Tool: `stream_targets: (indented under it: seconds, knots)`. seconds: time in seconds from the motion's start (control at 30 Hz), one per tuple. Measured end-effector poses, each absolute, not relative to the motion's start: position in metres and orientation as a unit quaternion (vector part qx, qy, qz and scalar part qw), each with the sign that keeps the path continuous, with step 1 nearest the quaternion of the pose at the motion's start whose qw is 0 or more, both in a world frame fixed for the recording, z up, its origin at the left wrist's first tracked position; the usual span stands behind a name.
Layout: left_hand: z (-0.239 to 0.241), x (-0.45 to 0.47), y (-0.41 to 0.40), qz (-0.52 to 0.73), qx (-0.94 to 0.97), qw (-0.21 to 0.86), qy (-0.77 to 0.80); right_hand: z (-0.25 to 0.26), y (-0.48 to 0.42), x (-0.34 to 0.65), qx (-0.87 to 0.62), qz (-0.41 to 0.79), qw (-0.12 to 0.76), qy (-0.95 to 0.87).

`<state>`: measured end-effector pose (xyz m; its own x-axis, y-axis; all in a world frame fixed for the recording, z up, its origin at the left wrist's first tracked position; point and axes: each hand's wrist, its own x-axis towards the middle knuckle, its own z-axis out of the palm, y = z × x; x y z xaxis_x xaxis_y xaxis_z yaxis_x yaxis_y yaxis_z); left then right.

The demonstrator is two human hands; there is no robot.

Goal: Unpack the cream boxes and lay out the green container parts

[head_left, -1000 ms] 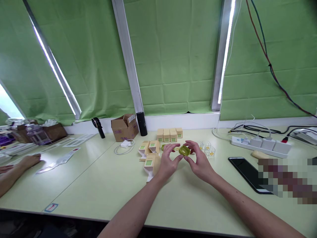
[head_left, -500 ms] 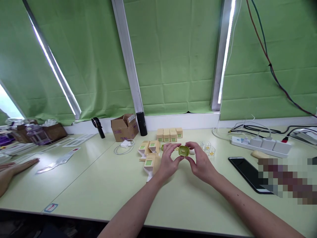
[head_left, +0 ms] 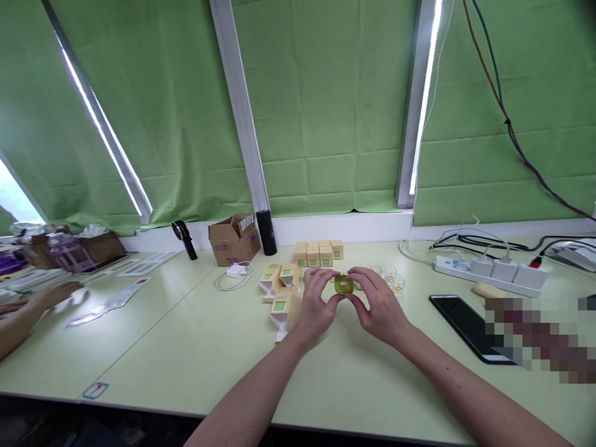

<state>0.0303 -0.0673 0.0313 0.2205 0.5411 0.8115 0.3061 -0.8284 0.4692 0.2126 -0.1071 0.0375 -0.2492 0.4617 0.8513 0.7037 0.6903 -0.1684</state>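
Both my hands meet above the middle of the table and pinch a small green square case (head_left: 344, 285) between their fingertips. My left hand (head_left: 316, 305) grips its left side, my right hand (head_left: 378, 304) its right side. Just left of my hands lie a few opened tan cartons with green labels (head_left: 281, 292). Behind them stands a row of closed tan boxes (head_left: 318, 252). Small clear plastic trays (head_left: 392, 279) with yellow bits sit just past my right hand.
A black phone (head_left: 467, 324) lies to the right, with a white power strip (head_left: 488, 271) and cables behind it. A cardboard box (head_left: 234, 239), a black cylinder (head_left: 266, 232) and a white charger (head_left: 236, 271) stand at the back. Another person's hand (head_left: 51, 295) rests at far left.
My hands have closed in on the green case and turned it, so its hollow side no longer faces me. The other person's hand at the left shifted slightly.
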Motion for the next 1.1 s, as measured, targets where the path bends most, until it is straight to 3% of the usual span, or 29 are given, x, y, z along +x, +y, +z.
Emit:
stream_targets:
  seconds: [0.43, 1.1]
  knots:
    - [0.0294, 0.0341, -0.0731, 0.557, 0.796, -0.008, 0.236, 0.0404, -0.1075, 0.2115, -0.405, -0.276, 0.456, -0.743]
    - [0.0279, 0.0351, -0.0731, 0.557, 0.798, -0.025, 0.227, 0.0428, -0.1078, 0.2055, -0.411, -0.3, 0.447, -0.736]
